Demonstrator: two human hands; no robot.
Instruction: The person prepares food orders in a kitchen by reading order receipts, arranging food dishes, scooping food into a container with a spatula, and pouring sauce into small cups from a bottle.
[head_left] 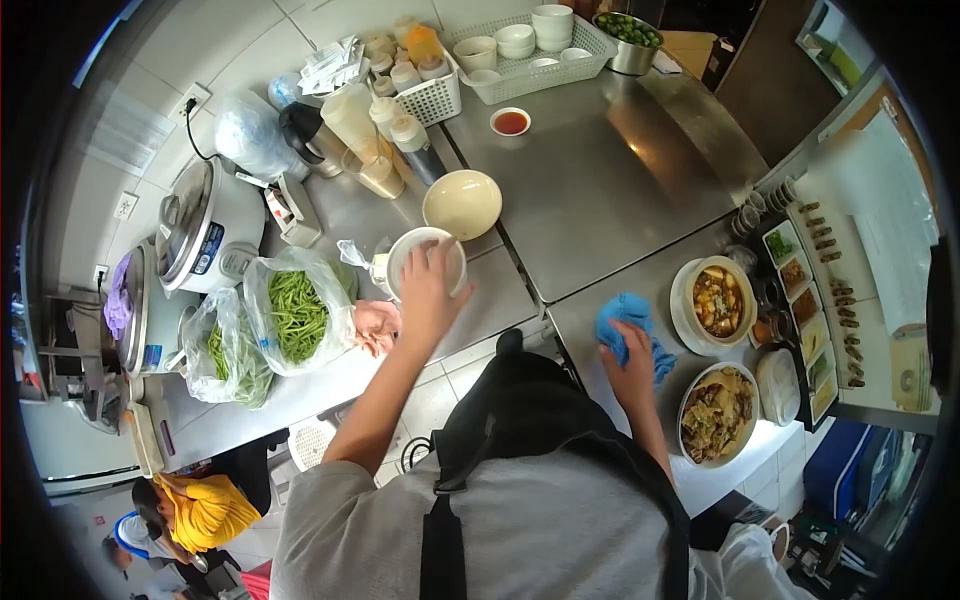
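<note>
on the counter [495,292] at the left, the person's left hand [430,278] lay over a white bowl [457,262], its fingers spread across the mouth; whether they gripped the rim, i could not tell. just beyond that bowl sat a wider cream bowl [462,204], with nearby squeeze bottles [410,134] behind it. further left, green beans [298,315] filled a clear bag [257,288], and a smaller bag [240,385] of them leaned beside it. a pinkish thing [376,326] near the left wrist was too unclear to name.

over at the right, the right hand [629,350] was closed on a bunched blue cloth [634,308] against the worktop [578,335]. just beside the cloth stood a pale bowl [683,302] of stew [718,303], and nearer the body a second bowl [681,425] held brown, sliced food [718,412]. a small dish of red sauce [511,122] stood well apart, on the far steel surface [600,190].
</note>
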